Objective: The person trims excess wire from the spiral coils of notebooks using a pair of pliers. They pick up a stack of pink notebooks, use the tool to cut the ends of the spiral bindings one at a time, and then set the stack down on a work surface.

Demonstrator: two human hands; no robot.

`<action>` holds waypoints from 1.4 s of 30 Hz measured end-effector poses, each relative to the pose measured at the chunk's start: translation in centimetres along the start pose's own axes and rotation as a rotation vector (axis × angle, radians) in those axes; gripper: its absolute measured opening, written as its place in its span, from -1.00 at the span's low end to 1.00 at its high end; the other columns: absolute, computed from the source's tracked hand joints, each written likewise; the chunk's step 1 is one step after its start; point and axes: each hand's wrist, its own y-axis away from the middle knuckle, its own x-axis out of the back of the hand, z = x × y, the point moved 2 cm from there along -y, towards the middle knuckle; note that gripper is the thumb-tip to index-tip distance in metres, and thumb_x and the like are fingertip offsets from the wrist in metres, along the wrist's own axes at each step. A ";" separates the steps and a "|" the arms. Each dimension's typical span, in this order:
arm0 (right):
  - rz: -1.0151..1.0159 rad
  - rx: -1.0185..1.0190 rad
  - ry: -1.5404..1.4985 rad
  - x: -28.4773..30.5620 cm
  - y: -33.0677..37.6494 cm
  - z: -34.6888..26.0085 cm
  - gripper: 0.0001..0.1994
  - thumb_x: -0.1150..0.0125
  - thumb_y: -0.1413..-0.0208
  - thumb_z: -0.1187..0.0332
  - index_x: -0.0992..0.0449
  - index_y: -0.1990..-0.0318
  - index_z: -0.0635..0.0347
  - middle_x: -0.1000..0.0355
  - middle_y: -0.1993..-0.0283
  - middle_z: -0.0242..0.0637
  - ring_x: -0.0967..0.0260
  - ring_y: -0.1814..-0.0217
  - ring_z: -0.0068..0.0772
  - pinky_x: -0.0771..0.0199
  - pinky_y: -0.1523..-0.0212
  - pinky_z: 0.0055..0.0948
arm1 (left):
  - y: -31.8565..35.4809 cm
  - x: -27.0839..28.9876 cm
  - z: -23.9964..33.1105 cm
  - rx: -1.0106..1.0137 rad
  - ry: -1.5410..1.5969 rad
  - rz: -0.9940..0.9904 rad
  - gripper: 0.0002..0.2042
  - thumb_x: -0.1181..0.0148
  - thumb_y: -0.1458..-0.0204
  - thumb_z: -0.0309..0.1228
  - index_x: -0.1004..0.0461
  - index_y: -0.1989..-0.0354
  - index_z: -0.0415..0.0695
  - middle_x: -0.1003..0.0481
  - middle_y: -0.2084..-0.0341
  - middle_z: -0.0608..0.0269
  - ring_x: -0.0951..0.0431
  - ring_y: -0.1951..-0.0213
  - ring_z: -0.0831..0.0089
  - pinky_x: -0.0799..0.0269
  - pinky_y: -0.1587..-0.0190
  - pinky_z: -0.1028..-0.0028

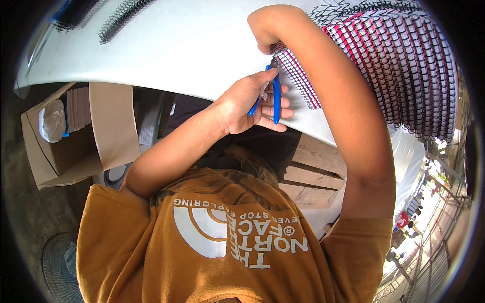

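Observation:
My left hand point(241, 101) is closed around a pair of blue-handled pliers point(277, 98); its thumb lies over the handles and some fingers stretch past them. The dark jaws point up at the near corner of a smaller row of coil-bound edges point(299, 76), pink and white with dark wire. From the right, my right arm arches over that row. At its upper end, my right hand point(267, 28) is bent down with the fingers curled in; the fingertips and whatever they grip are mostly hidden.
A large fanned stack of wire-coil-bound notebooks point(399, 65) covers the right of the white table point(166, 45). Loose black wire coils point(121, 20) lie at the far left. Below the table's edge stand an open cardboard box point(113, 121), a fan point(58, 262) and wooden slats point(313, 174).

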 end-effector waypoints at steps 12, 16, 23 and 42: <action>-0.012 0.024 0.001 0.1 -0.8 -0.6 -0.86 -0.19 0.27 0.49 -0.61 0.47 0.24 -0.52 0.33 -0.07 -0.49 0.29 -0.19 -0.49 0.24 -0.28 | -0.2 0.1 0.7 -0.003 -0.019 0.039 -0.56 0.28 -0.21 -0.05 -0.32 0.17 -0.24 -0.40 0.42 0.14 -0.53 0.35 0.31 -0.55 0.25 0.18; -0.021 0.034 -0.027 -0.1 -0.5 -0.3 -0.87 -0.18 0.28 0.50 -0.61 0.49 0.24 -0.52 0.34 -0.07 -0.48 0.31 -0.19 -0.49 0.25 -0.29 | -1.2 0.8 0.3 -0.017 0.022 -0.079 -0.58 0.29 -0.21 -0.06 -0.31 0.23 -0.21 -0.37 0.51 0.24 -0.47 0.46 0.42 -0.58 0.29 0.24; -0.084 -0.007 0.025 -0.2 -1.2 -0.3 -0.88 -0.20 0.25 0.48 -0.61 0.47 0.21 -0.52 0.35 -0.09 -0.48 0.31 -0.21 -0.48 0.25 -0.28 | -0.7 1.1 -0.8 -0.007 -0.012 -0.140 -0.52 0.33 -0.22 -0.01 -0.30 0.16 -0.24 -0.41 0.47 0.19 -0.52 0.40 0.36 -0.54 0.33 0.33; -0.020 0.002 -0.028 0.7 -0.1 -0.4 -0.84 -0.24 0.22 0.48 -0.61 0.39 0.26 -0.51 0.25 -0.06 -0.47 0.22 -0.15 -0.45 0.18 -0.22 | -0.1 1.5 0.3 -0.073 -0.246 0.049 -0.48 0.34 -0.21 0.04 -0.30 0.12 -0.25 -0.40 0.50 0.20 -0.56 0.32 0.27 -0.54 0.39 0.38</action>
